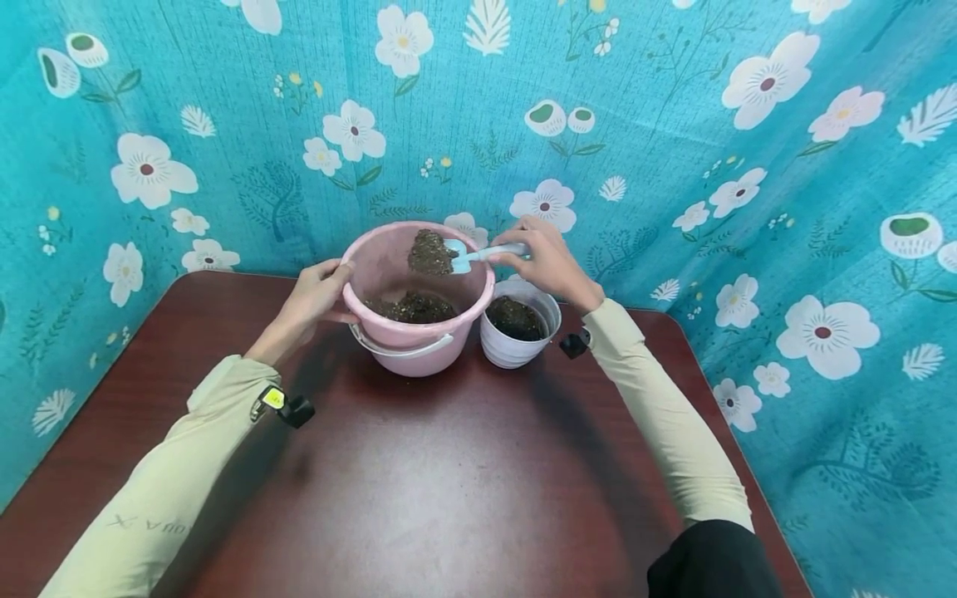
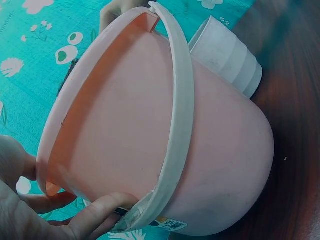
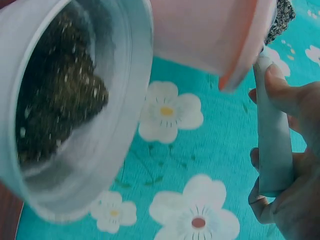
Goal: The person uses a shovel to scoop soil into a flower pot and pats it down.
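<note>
Trowel (image 1: 462, 261), crumbly soil (image 1: 429, 252), round bucket (image 1: 426, 364), ridged pot (image 1: 510, 352)

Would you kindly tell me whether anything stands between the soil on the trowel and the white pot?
Yes, the right rim of the pink bucket does: the soil is over the bucket's opening, the trowel reaches across that rim, and the white pot stands just outside it. Nothing else visible blocks the way.

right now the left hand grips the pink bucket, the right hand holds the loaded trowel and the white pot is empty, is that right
The white pot is not empty: the head view shows dark soil in it. The left hand does grip the pink bucket, and the right hand does hold the loaded trowel.
</note>
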The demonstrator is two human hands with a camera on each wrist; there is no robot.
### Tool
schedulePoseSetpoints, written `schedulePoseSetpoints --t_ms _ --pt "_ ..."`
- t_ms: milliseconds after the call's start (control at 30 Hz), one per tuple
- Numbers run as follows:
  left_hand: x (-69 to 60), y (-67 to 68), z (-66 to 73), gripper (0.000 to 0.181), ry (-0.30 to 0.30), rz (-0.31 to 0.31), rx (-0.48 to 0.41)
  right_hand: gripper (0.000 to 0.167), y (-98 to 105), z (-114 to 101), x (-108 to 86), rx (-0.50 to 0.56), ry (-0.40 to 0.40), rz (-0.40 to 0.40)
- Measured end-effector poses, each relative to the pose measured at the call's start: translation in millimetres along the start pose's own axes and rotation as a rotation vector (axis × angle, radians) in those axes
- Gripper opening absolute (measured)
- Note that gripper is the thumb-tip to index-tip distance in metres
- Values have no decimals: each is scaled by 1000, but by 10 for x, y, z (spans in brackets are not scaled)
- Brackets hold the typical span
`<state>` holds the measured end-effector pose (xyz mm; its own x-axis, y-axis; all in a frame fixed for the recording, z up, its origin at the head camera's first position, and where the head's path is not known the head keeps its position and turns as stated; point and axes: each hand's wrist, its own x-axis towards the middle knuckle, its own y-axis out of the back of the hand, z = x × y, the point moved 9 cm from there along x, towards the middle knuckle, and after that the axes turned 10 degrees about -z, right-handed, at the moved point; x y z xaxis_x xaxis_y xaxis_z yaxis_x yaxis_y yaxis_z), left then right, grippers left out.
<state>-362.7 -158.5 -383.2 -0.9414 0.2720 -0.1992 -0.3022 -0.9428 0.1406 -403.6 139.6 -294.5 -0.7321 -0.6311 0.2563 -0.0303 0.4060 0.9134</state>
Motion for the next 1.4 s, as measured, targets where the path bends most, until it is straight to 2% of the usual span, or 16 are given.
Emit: schedulePoseSetpoints --t_ms 133,333,567,700,833,1000,1233,1400 --pt "-3 -10 -2 60 -2 6 -1 21 128 107 -115 -6 -7 31" --pt "14 -22 -24 59 5 3 -8 24 309 364 -340 -9 -80 45" --pt "17 -20 6 59 -10 13 -21 27 536 652 -574 53 -141 76" --pt "28 -30 1 59 -3 6 -18 27 602 823 -718 70 -204 69" --pt "26 -39 -1 59 1 6 -10 26 622 923 -855 70 -218 57" --pt "11 -37 10 59 -8 17 -10 23 627 911 -961 -9 -154 65" --pt "9 -43 -4 60 -14 16 -12 23 653 733 -1022 -252 18 178" --pt "5 -34 -12 60 -14 23 -9 20 607 579 -1011 -388 109 199"
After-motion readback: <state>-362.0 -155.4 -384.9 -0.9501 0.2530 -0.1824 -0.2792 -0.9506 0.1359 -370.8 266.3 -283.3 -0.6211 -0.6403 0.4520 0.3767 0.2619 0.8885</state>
